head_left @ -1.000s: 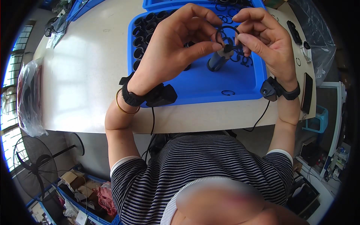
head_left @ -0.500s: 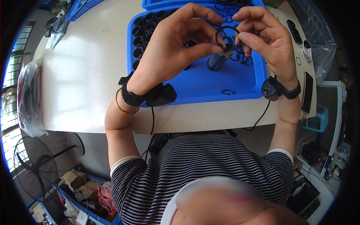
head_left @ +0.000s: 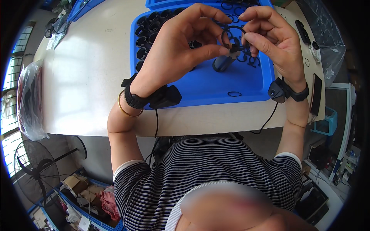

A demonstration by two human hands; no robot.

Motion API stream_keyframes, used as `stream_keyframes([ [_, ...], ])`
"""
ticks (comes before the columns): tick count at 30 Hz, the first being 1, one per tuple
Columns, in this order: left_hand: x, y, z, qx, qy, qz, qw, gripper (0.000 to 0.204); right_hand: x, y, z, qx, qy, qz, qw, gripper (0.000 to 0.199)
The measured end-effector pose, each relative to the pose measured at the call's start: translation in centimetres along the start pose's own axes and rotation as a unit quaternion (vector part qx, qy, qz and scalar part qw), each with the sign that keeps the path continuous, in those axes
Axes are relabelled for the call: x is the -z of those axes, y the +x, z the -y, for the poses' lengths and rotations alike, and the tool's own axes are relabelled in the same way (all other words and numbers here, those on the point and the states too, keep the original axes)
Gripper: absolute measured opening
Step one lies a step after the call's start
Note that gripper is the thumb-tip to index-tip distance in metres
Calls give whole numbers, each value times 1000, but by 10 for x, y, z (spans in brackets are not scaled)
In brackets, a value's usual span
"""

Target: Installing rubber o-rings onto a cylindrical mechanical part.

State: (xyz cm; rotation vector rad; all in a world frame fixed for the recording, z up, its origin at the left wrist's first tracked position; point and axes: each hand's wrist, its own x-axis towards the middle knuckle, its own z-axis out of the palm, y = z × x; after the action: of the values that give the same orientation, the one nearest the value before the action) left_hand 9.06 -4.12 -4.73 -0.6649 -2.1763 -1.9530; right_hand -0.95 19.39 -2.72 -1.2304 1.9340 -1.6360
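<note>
My left hand (head_left: 189, 42) and my right hand (head_left: 271, 40) are raised over a blue tray (head_left: 208, 98), fingers curled. Between their fingertips is a thin black open ring (head_left: 227, 30), which looks like a retaining ring; both hands grip it from opposite sides. Just under the ring, a dark cylinder (head_left: 220, 64) with a grey notched end tilts above or on the tray floor; whether anything holds it I cannot tell. Several black cylindrical sleeves (head_left: 142, 41) stand in rows at the tray's left. Loose retaining rings (head_left: 252, 61) lie at its right, and a single retaining ring (head_left: 234, 94) near its front edge.
Behind the tray is another blue container (head_left: 154, 4). At the table's right lie a phone-like dark slab (head_left: 316, 94) and a black tool (head_left: 302, 31). Plastic-wrapped goods (head_left: 31, 102) sit at the left edge. A fan (head_left: 36, 173) and a blue stool (head_left: 329, 121) stand below.
</note>
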Motion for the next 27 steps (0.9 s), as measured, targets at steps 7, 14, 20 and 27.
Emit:
stream_keyframes([
  [7,-4,26,-14,-208,14,72,975,43,0,0,0,-4,-10,0,1000,33],
  [14,-3,4,-15,134,-44,-36,989,44,0,-1,1,6,-4,3,1000,34],
  [20,3,34,6,-292,26,104,950,44,-1,-2,0,11,4,6,1000,34],
  [27,-2,5,-15,130,-41,-33,990,44,0,0,-1,4,-3,-7,1000,34],
])
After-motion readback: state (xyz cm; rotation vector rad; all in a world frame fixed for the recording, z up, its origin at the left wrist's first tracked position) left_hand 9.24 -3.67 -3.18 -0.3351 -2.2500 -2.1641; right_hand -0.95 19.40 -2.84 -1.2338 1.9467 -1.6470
